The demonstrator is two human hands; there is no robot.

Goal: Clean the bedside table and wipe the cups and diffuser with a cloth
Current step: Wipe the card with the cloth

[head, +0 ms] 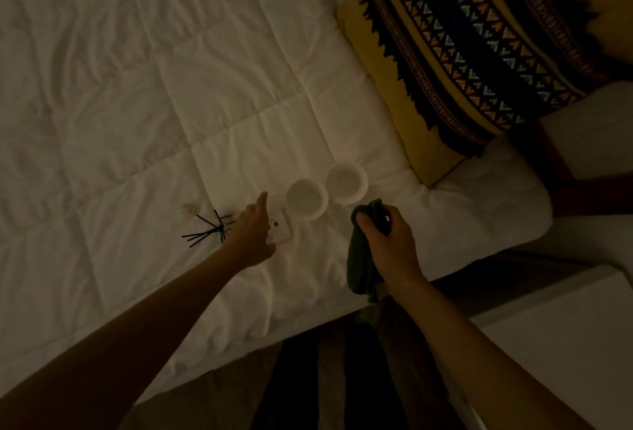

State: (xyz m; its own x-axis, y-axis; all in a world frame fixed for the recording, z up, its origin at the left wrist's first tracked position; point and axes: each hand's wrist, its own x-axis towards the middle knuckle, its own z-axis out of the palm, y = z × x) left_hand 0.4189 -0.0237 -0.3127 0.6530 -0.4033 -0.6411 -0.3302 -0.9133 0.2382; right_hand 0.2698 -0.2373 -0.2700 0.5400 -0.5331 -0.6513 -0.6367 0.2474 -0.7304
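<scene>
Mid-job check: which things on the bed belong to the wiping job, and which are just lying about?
Belongs to the job:
- two white cups, standing side by side on the duvet
- white diffuser bottle, partly hidden under the left hand
- black reed sticks, loose on the duvet
- dark cloth, gripped in the right hand

Just lying about:
- patterned cushion
- small pale object, too dim to identify

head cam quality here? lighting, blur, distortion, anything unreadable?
Head view: dim, warm-tinted, underexposed; forearms and floor near black. Wide-angle bend shows along the bed edge. Two white cups read clearly on the duvet; the dark reed sticks stand out. The left hand covers the small white item under it, print unreadable. The right hand grips a dark cloth, folds lost in shadow. No glare; mild softness.
</scene>
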